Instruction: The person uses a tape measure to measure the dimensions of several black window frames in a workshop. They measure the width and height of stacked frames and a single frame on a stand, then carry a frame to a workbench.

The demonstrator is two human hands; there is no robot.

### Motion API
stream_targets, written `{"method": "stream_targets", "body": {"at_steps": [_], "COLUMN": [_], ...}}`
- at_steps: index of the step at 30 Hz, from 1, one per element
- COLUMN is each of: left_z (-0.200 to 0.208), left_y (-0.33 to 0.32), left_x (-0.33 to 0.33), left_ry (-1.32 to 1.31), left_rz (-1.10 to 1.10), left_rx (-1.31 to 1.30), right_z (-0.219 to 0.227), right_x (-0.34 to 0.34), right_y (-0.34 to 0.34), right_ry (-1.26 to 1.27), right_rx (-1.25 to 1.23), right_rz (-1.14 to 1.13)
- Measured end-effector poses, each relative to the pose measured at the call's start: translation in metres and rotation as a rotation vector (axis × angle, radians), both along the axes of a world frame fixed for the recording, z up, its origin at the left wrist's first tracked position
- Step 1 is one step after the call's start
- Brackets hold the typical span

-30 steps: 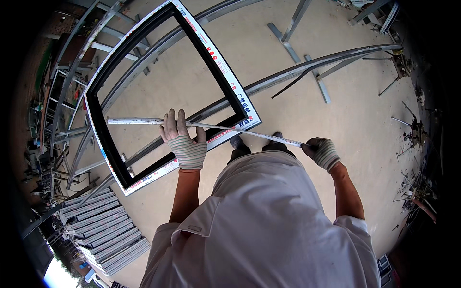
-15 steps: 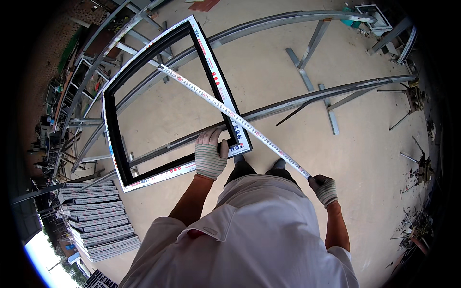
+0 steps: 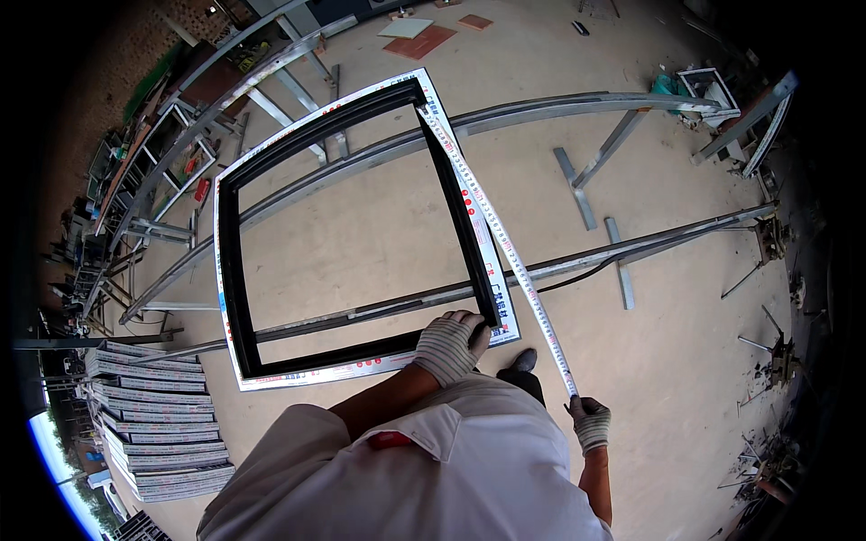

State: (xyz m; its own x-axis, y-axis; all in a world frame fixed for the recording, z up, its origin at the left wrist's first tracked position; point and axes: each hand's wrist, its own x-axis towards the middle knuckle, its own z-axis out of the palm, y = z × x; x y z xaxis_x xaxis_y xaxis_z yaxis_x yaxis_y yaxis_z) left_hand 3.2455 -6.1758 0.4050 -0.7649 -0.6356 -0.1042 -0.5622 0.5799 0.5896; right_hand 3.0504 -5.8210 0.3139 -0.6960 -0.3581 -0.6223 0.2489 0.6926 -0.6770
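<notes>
A rectangular window frame (image 3: 236, 279), black inside with white printed film on its outer faces, lies flat across metal rails. My left hand (image 3: 451, 348), in a striped knit glove, grips its near side close to the near right corner, fingers over the black profile. In my gloved right hand (image 3: 591, 424), to the right of my body, is the near end of a tape measure; its case is mostly hidden by the fingers. The drawn-out white blade (image 3: 533, 295) slants up to the frame's far right corner, running along and just outside the right side, where its tip meets the black inner edge.
Grey metal rails on legs (image 3: 577, 106) stretch left and right under the frame. White-wrapped profiles (image 3: 162, 424) are stacked at the lower left. Metal stands (image 3: 780, 347) line the right side. Reddish boards (image 3: 419, 47) lie on the far floor.
The blade's far end has swung from the frame's far side to its far right corner. My right hand has come lower. My left hand stays at the near right corner as the view shifts.
</notes>
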Motion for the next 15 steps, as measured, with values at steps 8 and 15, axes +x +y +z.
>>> {"method": "stream_targets", "body": {"at_steps": [8, 15], "left_z": [0.007, -0.003], "left_y": [-0.014, -0.012], "left_x": [0.008, 0.003], "left_ry": [-0.031, 0.172], "left_rz": [-0.151, -0.078], "left_rx": [0.130, -0.052], "right_z": [0.012, 0.026], "right_x": [0.063, 0.063], "right_y": [0.006, 0.028], "right_ry": [-0.018, -0.073], "right_rx": [-0.008, -0.001], "right_rz": [-0.188, -0.279]}}
